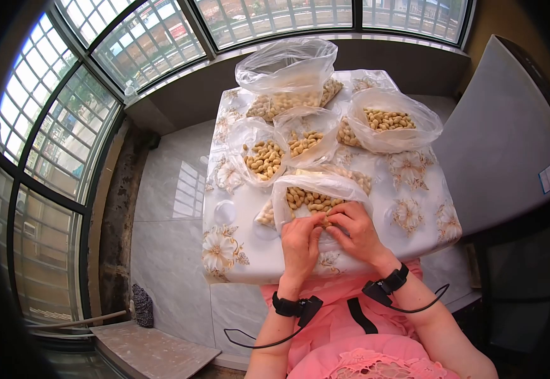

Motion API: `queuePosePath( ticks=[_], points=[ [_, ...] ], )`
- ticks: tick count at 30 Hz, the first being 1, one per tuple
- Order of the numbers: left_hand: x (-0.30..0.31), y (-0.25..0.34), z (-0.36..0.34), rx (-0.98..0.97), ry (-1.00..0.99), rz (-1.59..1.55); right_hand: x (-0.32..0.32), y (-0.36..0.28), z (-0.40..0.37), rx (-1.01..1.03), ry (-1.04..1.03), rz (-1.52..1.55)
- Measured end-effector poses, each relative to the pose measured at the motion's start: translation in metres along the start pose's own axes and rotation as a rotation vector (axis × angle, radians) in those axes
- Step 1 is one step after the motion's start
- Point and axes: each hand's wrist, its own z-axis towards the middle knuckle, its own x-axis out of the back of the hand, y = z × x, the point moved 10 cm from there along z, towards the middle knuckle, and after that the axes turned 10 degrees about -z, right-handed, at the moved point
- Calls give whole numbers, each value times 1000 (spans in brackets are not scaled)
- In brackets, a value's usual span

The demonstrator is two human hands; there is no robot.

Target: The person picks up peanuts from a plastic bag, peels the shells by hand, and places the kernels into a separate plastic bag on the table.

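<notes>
My left hand [301, 245] and my right hand [358, 232] meet at the near rim of the front plastic bag [357, 194]. Their fingertips pinch together on a small tan peanut [324, 222], partly covered by the fingers. Unshelled peanuts [309, 200] fill this bag, whose mouth is spread wide. Just behind it stand two more open bags, one with peanuts [264, 159] on the left and one with peanuts [305, 143] in the middle. Both wrists wear black straps with small cabled devices.
Another open peanut bag [407, 136] sits at the right, and a tall clear bag [285, 76] at the back. A flowered cloth [407, 218] covers the table. A grey appliance [505, 139] stands close on the right; barred windows [275, 22] lie beyond.
</notes>
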Motion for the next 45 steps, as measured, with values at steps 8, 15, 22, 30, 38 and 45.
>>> queuePosePath(
  ticks=[8,15,22,30,38,45],
  points=[
    [1,-3,-1,22,22,4,3,-8,2,34,-32,-17],
    [0,-4,-1,19,20,27,1,-2,1,-5,-14,11],
    [0,-3,-1,10,2,37,3,-2,2,-11,7,23],
    [0,3,1,-7,1,19,2,-1,1,-10,12,20],
    [0,-1,-2,-12,10,38,1,0,1,-22,-1,28],
    [-1,-3,-2,1,-1,33,1,-1,1,-13,-6,20]
  ],
)
